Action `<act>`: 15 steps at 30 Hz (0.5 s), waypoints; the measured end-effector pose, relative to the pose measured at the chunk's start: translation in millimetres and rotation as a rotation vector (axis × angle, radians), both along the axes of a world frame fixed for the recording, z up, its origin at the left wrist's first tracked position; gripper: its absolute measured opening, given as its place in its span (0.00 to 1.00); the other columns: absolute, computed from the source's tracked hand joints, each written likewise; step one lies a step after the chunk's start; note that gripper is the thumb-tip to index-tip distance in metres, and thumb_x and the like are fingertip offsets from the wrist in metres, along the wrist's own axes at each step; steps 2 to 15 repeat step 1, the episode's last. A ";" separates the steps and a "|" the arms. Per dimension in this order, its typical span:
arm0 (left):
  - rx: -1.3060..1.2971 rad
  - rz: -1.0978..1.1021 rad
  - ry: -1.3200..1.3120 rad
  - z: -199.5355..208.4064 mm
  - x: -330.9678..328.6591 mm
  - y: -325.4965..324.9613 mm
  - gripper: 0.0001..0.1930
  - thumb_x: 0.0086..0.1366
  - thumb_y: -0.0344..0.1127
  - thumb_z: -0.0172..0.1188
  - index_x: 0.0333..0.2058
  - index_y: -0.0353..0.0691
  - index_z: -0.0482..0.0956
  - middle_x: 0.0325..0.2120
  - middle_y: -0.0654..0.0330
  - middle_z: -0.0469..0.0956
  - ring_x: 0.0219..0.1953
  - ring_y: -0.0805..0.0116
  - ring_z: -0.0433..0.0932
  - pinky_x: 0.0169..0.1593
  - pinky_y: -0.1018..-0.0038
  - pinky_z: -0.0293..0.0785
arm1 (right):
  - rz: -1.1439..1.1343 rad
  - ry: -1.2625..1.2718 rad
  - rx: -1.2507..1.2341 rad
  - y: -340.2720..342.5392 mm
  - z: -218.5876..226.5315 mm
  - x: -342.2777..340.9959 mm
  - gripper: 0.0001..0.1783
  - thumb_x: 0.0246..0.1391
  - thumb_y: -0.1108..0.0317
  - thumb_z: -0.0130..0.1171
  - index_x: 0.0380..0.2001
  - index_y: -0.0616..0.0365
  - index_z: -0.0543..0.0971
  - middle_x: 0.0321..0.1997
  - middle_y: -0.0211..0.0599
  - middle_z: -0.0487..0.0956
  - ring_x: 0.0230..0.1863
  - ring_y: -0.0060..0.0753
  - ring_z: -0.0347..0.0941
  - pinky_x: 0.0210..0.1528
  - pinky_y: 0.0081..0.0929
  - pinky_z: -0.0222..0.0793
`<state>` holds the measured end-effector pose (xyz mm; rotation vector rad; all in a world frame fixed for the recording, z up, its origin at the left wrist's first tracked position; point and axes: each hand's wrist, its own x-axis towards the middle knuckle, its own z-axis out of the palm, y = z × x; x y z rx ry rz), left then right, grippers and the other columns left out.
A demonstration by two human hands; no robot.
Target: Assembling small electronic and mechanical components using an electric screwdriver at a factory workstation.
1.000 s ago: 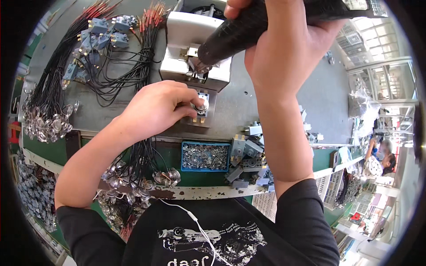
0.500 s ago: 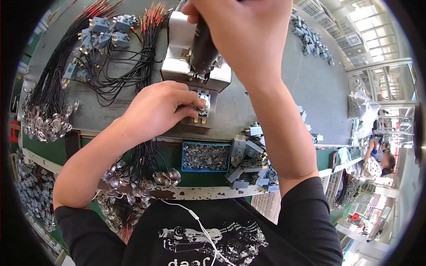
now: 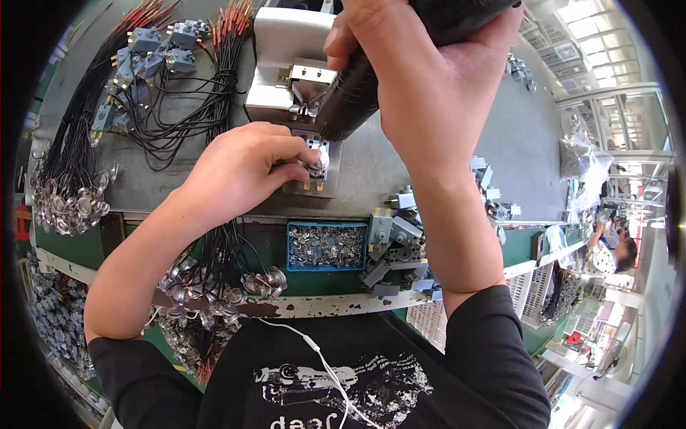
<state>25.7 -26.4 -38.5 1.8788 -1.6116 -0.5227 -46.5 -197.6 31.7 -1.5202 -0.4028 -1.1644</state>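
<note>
My left hand [image 3: 246, 168] pinches a small grey switch-like part [image 3: 323, 161] with brass tabs between thumb and forefinger. That part lies on a flat metal plate [image 3: 333, 177] in front of a silver bench device [image 3: 275, 44]. My right hand [image 3: 436, 96] is closed round a black power screwdriver [image 3: 351, 104], which slants down and left. The screwdriver's nose is just above and beside the part's far edge; whether its tip touches anything is hidden.
A blue tray [image 3: 327, 268] of small metal pieces stands at the bench edge. Grey switch parts [image 3: 396, 243] are heaped right of it. Black wire bundles [image 3: 214, 107] with metal discs lie left, near wired grey blocks [image 3: 146, 61]. A co-worker [image 3: 611, 250] is at far right.
My right hand has drawn the screwdriver from the silver device toward me and right, beside the part. The device's front is now uncovered. My left hand keeps its pinch on the part.
</note>
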 end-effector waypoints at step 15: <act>-0.004 -0.006 -0.007 -0.6 0.6 -0.2 0.08 0.63 0.35 0.67 0.40 0.45 0.86 0.32 0.63 0.83 0.41 0.59 0.82 0.45 0.64 0.78 | -0.073 0.221 0.233 16.1 1.6 -12.0 0.28 0.55 0.87 0.65 0.53 0.60 0.64 0.34 0.38 0.80 0.28 0.23 0.78 0.27 0.20 0.74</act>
